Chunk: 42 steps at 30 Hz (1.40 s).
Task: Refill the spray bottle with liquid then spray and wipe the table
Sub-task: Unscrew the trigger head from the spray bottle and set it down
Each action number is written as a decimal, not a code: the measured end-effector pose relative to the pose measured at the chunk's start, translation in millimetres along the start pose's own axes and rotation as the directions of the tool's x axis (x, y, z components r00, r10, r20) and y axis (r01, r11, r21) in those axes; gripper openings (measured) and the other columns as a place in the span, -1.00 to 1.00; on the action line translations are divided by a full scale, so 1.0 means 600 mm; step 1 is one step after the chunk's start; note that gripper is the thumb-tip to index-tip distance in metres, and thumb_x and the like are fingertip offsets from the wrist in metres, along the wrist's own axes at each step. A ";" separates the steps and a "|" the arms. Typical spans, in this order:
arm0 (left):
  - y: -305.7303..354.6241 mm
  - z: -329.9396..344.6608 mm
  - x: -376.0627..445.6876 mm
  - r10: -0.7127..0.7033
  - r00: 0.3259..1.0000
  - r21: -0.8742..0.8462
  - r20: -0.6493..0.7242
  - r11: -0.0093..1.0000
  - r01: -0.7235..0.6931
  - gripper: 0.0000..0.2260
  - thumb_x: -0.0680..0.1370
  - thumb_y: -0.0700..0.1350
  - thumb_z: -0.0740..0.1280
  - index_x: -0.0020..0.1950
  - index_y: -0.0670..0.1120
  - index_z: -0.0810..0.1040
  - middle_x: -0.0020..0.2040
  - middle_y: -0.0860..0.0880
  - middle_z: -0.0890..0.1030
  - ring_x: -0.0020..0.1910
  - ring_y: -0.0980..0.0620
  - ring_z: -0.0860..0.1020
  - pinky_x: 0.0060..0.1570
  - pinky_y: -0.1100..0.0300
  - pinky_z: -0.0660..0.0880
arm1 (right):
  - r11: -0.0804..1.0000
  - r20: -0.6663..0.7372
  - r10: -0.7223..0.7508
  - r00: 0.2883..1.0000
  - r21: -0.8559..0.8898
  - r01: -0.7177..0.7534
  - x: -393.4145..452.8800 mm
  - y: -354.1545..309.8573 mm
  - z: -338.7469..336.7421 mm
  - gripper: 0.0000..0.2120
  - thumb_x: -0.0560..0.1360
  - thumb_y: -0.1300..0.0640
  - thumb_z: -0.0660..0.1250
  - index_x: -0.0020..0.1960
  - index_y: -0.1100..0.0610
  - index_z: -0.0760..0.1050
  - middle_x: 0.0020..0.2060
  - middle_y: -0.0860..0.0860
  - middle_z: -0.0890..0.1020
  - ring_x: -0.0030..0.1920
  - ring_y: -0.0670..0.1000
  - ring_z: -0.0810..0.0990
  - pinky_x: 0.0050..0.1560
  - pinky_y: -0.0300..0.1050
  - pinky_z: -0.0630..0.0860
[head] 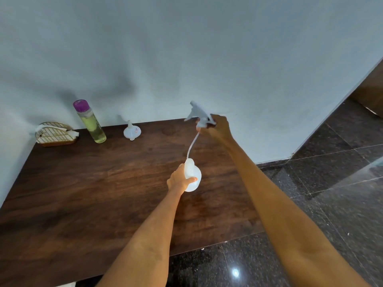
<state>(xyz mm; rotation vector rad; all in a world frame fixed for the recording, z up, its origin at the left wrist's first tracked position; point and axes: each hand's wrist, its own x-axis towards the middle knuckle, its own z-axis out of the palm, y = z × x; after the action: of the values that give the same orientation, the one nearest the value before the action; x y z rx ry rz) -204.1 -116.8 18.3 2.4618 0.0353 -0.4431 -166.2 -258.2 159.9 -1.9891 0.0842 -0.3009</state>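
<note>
So closest to the camera it's just two bare forearms coming up from the bottom edge, both cut off there, nothing above the elbows in shot. The left hand (179, 179) is wrapped around a white translucent spray bottle (192, 176), thumb across the front, holding it over the right half of the desk (83, 183). I can't tell if the bottle's base is resting on the wood or held just above it, since the hand and the bottle's own bulge hide the bottom. Can't make out any liquid level in it either.

The top is off the bottle. The right hand (217, 126) is further out and higher, gripping the white trigger sprayer head (199, 116) by its collar, fingers curled around it. That part is motion-blurred so the nozzle shape is smeared. The thin clear dip tube (192, 145) hangs down from the head in a slight curve, its lower end right at the bottle's neck.

The desk is dark brown wood grain, kind of glossy, pushed against a plain pale grey-blue wall (186, 48). To the right and in front there's black speckled polished floor tile (310, 204) with a light glare spot on it.

Along the back edge: a small white funnel (132, 131) lying spout-up, with a tiny label I can't read. Left of that, a tall clear refill bottle (91, 123) with a purple cap, yellow-green liquid inside. Far left corner, a woven basket (55, 134) with a white cloth (46, 127) tucked in, mostly hidden.
</note>
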 end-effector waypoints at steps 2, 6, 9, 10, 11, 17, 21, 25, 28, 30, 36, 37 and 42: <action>0.000 0.000 -0.001 -0.007 1.000 -0.002 0.003 1.000 0.007 -0.37 0.47 0.14 0.39 0.45 -0.01 0.26 0.35 -0.04 0.46 0.32 -0.07 0.44 0.31 -0.02 0.35 | 0.996 -0.071 -0.068 0.995 0.046 0.072 0.015 -0.016 -0.015 -0.92 0.37 0.37 0.44 -0.20 0.23 0.59 -0.23 0.19 0.66 -0.18 -0.10 0.62 -0.08 -0.22 0.55; 0.003 -0.002 -0.004 -0.012 1.000 -0.011 0.013 1.000 0.013 -0.37 0.47 0.14 0.38 0.46 -0.02 0.25 0.37 -0.04 0.45 0.34 -0.06 0.43 0.33 -0.01 0.33 | 0.993 -0.089 -0.110 0.990 0.040 0.114 0.026 -0.027 -0.032 -0.92 0.39 0.31 0.43 -0.14 0.21 0.55 -0.20 0.17 0.62 -0.06 0.19 0.64 -0.02 -0.05 0.55; 0.005 -0.005 -0.004 -0.014 1.000 0.000 0.016 1.000 0.014 -0.38 0.48 0.14 0.38 0.46 -0.03 0.25 0.37 -0.04 0.45 0.34 -0.06 0.43 0.34 0.00 0.33 | 0.981 -0.187 -0.042 0.981 0.180 0.076 0.028 -0.027 -0.050 -0.84 0.36 0.35 0.45 -0.06 0.32 0.58 -0.09 0.24 0.65 -0.04 0.16 0.63 0.05 -0.05 0.55; 0.005 -0.005 -0.004 -0.014 1.000 0.002 0.019 1.000 0.014 -0.38 0.48 0.14 0.38 0.45 -0.03 0.26 0.37 -0.04 0.45 0.34 -0.06 0.43 0.34 0.00 0.33 | 0.967 -0.201 0.000 0.979 0.251 0.051 0.028 -0.024 -0.058 -0.82 0.35 0.35 0.46 -0.05 0.30 0.59 -0.08 0.21 0.66 -0.02 0.16 0.64 0.08 -0.02 0.57; 0.005 -0.005 -0.005 -0.013 1.000 0.006 0.019 1.000 0.013 -0.38 0.48 0.14 0.38 0.45 -0.03 0.26 0.37 -0.04 0.45 0.33 -0.06 0.43 0.33 0.00 0.33 | 0.951 -0.204 0.043 0.978 0.310 0.023 0.028 -0.018 -0.066 -0.83 0.35 0.35 0.46 -0.07 0.26 0.59 -0.09 0.19 0.66 -0.01 0.17 0.64 0.11 0.04 0.58; 0.006 -0.003 -0.008 -0.006 1.000 0.019 0.007 1.000 0.006 -0.36 0.48 0.14 0.37 0.47 -0.03 0.24 0.37 -0.05 0.44 0.34 -0.06 0.43 0.33 0.01 0.34 | 0.914 -0.259 0.181 0.949 0.400 -0.065 0.014 0.031 -0.084 -0.77 0.36 0.34 0.45 0.02 0.30 0.59 -0.08 0.19 0.64 -0.03 0.14 0.63 0.18 0.15 0.55; 0.007 -0.004 -0.009 -0.008 1.000 0.020 0.006 1.000 0.008 -0.37 0.48 0.13 0.38 0.46 -0.03 0.25 0.37 -0.05 0.45 0.33 -0.07 0.43 0.32 0.00 0.35 | 0.879 -0.304 0.233 0.924 0.472 -0.067 0.009 0.041 -0.084 -0.73 0.37 0.35 0.44 0.07 0.33 0.57 -0.08 0.18 0.62 -0.04 0.10 0.60 0.14 0.04 0.57; 0.006 -0.003 -0.010 0.001 1.000 0.017 0.005 1.000 -0.001 -0.36 0.48 0.13 0.38 0.47 -0.04 0.24 0.38 -0.05 0.44 0.35 -0.08 0.42 0.33 -0.02 0.34 | 0.830 -0.344 0.305 0.888 0.554 -0.070 0.008 0.058 -0.086 -0.78 0.37 0.38 0.43 0.01 0.27 0.57 -0.18 0.12 0.61 -0.13 0.05 0.58 -0.01 -0.09 0.57; 0.005 -0.002 -0.007 -0.006 1.000 0.014 0.011 1.000 0.006 -0.35 0.48 0.14 0.38 0.48 -0.04 0.23 0.39 -0.06 0.43 0.35 -0.08 0.42 0.34 -0.02 0.33 | 0.811 -0.358 0.375 0.855 0.573 -0.116 0.000 0.084 -0.086 -0.84 0.37 0.37 0.42 -0.08 0.22 0.56 -0.28 0.08 0.58 -0.23 0.02 0.55 -0.12 -0.11 0.52; 0.006 -0.003 -0.006 -0.006 1.000 0.012 0.012 1.000 0.006 -0.34 0.47 0.14 0.38 0.48 -0.03 0.23 0.39 -0.06 0.42 0.35 -0.08 0.41 0.34 -0.02 0.33 | 0.821 -0.355 0.393 0.848 0.551 -0.150 -0.006 0.099 -0.085 -0.84 0.36 0.35 0.43 -0.07 0.25 0.56 -0.27 0.11 0.57 -0.21 0.06 0.55 -0.10 -0.06 0.51; 0.005 -0.001 -0.006 -0.004 1.000 0.010 0.005 1.000 0.004 -0.34 0.47 0.14 0.38 0.48 -0.03 0.23 0.39 -0.05 0.43 0.35 -0.08 0.42 0.34 -0.01 0.33 | 0.842 -0.403 0.412 0.817 0.511 -0.172 -0.006 0.104 -0.079 -0.81 0.35 0.32 0.44 -0.08 0.37 0.55 -0.26 0.15 0.55 -0.20 0.07 0.52 -0.10 -0.05 0.49; 0.006 -0.001 -0.006 -0.005 1.000 0.014 0.004 1.000 0.005 -0.34 0.47 0.15 0.38 0.48 -0.03 0.23 0.39 -0.05 0.43 0.35 -0.07 0.42 0.33 -0.01 0.33 | 0.853 -0.407 0.402 0.820 0.492 -0.174 -0.007 0.100 -0.078 -0.80 0.35 0.31 0.45 -0.06 0.37 0.54 -0.24 0.15 0.55 -0.20 0.07 0.52 -0.11 -0.06 0.49; 0.008 0.001 -0.006 -0.010 1.000 0.017 -0.001 1.000 0.010 -0.36 0.48 0.13 0.38 0.47 -0.03 0.23 0.38 -0.05 0.43 0.34 -0.07 0.42 0.31 0.01 0.35 | 0.878 -0.407 0.355 0.841 0.453 -0.152 -0.004 0.095 -0.072 -0.82 0.36 0.31 0.43 -0.06 0.33 0.55 -0.23 0.15 0.54 -0.19 0.06 0.52 -0.14 -0.08 0.50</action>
<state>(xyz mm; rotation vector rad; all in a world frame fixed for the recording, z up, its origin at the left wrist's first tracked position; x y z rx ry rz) -207.2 -120.6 21.8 2.4795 0.0450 -0.4480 -175.2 -320.3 125.5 -1.4277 0.5658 -0.5822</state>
